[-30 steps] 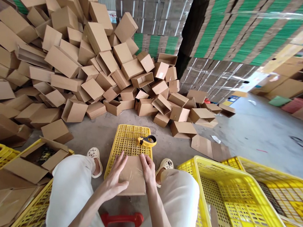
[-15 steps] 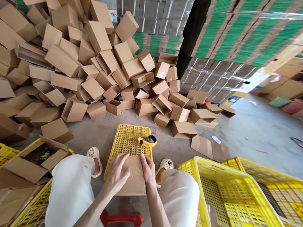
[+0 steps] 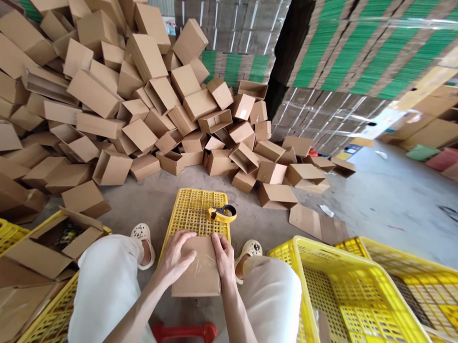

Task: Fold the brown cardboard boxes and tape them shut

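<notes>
A small brown cardboard box [image 3: 198, 275] rests on the near end of an upturned yellow crate [image 3: 178, 213], between my knees. My left hand [image 3: 178, 259] grips its left side, thumb lying over the top face and fingers around the far left corner. Along the right edge my right hand [image 3: 223, 256] holds the box, with its fingertips at the far right corner. Pale scuffs or tape marks show on the top face. Just beyond the box, a yellow and black tape dispenser [image 3: 222, 213] lies on the crate's right side.
A big heap of cardboard boxes [image 3: 144, 114] fills the floor ahead. Yellow baskets [image 3: 303, 269] stand at my right; an opened carton [image 3: 44, 253] sits over another at my left. A red plastic stool [image 3: 184, 338] shows below me. Stacked flat cardboard [image 3: 333, 48] rises behind.
My left hand has shifted slightly left and its thumb has drawn back a little on the box's top. The right hand stays almost in place.
</notes>
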`<state>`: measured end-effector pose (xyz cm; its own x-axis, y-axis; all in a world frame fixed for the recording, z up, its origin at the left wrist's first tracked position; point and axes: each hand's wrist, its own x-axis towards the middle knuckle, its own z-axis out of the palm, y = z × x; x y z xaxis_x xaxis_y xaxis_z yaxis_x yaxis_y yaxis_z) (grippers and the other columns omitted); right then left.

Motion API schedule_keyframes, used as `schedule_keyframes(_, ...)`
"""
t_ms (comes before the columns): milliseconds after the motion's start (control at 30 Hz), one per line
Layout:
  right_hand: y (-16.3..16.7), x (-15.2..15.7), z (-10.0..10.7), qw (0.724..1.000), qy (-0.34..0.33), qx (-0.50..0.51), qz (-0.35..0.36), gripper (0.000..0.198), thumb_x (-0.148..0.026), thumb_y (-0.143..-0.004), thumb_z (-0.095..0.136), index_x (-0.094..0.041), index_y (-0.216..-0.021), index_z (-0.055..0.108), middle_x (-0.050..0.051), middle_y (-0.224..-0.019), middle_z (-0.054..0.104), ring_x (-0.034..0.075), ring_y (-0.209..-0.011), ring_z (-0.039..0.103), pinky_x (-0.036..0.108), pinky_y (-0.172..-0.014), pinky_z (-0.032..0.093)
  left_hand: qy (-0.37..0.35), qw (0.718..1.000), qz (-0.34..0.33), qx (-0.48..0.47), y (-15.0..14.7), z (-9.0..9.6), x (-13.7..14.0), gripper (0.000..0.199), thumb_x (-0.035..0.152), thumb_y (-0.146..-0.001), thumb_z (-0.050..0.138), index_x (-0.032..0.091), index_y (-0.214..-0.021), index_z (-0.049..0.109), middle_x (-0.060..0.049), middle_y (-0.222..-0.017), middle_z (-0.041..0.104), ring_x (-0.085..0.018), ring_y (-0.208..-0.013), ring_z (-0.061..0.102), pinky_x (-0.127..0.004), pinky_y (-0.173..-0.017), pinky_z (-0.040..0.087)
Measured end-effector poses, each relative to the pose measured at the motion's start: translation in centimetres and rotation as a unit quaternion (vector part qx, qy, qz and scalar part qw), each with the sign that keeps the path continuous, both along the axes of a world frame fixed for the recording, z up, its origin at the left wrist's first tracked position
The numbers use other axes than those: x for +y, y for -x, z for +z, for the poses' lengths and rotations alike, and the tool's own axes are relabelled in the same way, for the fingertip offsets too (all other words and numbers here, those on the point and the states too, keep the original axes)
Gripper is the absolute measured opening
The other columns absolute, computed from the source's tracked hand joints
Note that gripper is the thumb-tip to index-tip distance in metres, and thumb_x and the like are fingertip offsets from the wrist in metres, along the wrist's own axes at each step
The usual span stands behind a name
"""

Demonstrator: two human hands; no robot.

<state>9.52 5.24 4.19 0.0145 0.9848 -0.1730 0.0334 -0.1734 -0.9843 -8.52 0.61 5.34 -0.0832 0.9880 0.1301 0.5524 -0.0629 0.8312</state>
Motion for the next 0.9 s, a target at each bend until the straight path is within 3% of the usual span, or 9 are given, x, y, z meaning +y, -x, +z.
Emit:
schedule_keyframes(300, 0.1, -0.2, 0.5, 1.000, 0.011, 0.012, 0.002, 0.064, -0.080, -0.082, 0.067, -0.018, -0.095, 0.080, 0.005, -0.083, 0.075, 0.023, -0.080, 0.065, 0.029, -0.072, 0.051, -0.047, 0.998, 0.038, 0.037, -1.0, -0.9, 0.0, 0.040, 0.016, -0.096, 0.043, 0.028, -0.128, 0.064, -0.006, -0.133, 0.066, -0.024, -0.127, 0.062, -0.047, -0.115, 0.047)
schedule_keyframes(433, -0.6, -1.6, 0.6, 0.999, 0.028, 0.033, 0.002, 0.065, -0.075, -0.082, 0.071, -0.021, -0.117, 0.081, 0.009, -0.115, 0.080, 0.031, -0.114, 0.068, 0.037, -0.096, 0.055, -0.065, 0.995, 0.046, 0.054, -1.1, -1.4, 0.2, 0.034, 0.021, -0.100, 0.043, 0.028, -0.126, 0.065, -0.006, -0.128, 0.068, -0.025, -0.124, 0.064, -0.047, -0.114, 0.049)
schedule_keyframes(500, -1.4, -3.0, 0.5, 0.999, 0.028, 0.038, 0.001, 0.065, -0.072, -0.082, 0.074, -0.024, -0.126, 0.079, 0.009, -0.132, 0.075, 0.034, -0.134, 0.060, 0.042, -0.113, 0.048, -0.066, 0.995, 0.046, 0.057, -1.1, -1.5, 0.2, 0.034, 0.022, -0.101, 0.043, 0.028, -0.126, 0.065, -0.007, -0.127, 0.069, -0.025, -0.124, 0.064, -0.047, -0.112, 0.050)
schedule_keyframes(600, -2.7, -5.5, 0.4, 0.998, 0.037, 0.045, 0.016, 0.067, -0.068, -0.082, 0.077, -0.026, -0.134, 0.075, 0.009, -0.141, 0.070, 0.036, -0.145, 0.053, 0.050, -0.123, 0.039, -0.067, 0.995, 0.047, 0.060, -1.1, -1.5, 0.1, 0.033, 0.024, -0.103, 0.041, 0.028, -0.128, 0.063, -0.007, -0.129, 0.068, -0.025, -0.125, 0.063, -0.046, -0.112, 0.050)
schedule_keyframes(733, -3.4, -7.2, 0.8, 0.995, 0.055, 0.071, 0.036, 0.070, -0.063, -0.078, 0.083, -0.028, -0.138, 0.072, 0.009, -0.144, 0.069, 0.038, -0.142, 0.056, 0.053, -0.121, 0.042, -0.061, 0.993, 0.044, 0.093, -1.2, -0.9, -0.4, 0.031, 0.037, -0.102, 0.052, 0.029, -0.131, 0.060, -0.007, -0.132, 0.066, -0.028, -0.126, 0.062, -0.047, -0.110, 0.049)
schedule_keyframes(900, -1.9, -5.5, 1.6, 0.998, 0.026, 0.044, 0.030, 0.072, -0.065, -0.081, 0.080, -0.026, -0.141, 0.071, 0.009, -0.142, 0.070, 0.038, -0.140, 0.058, 0.051, -0.121, 0.042, -0.050, 0.977, 0.062, 0.199, -2.0, 0.4, -0.5, 0.046, 0.054, -0.091, 0.071, 0.027, -0.127, 0.060, -0.010, -0.131, 0.067, -0.036, -0.125, 0.059, -0.051, -0.104, 0.048)
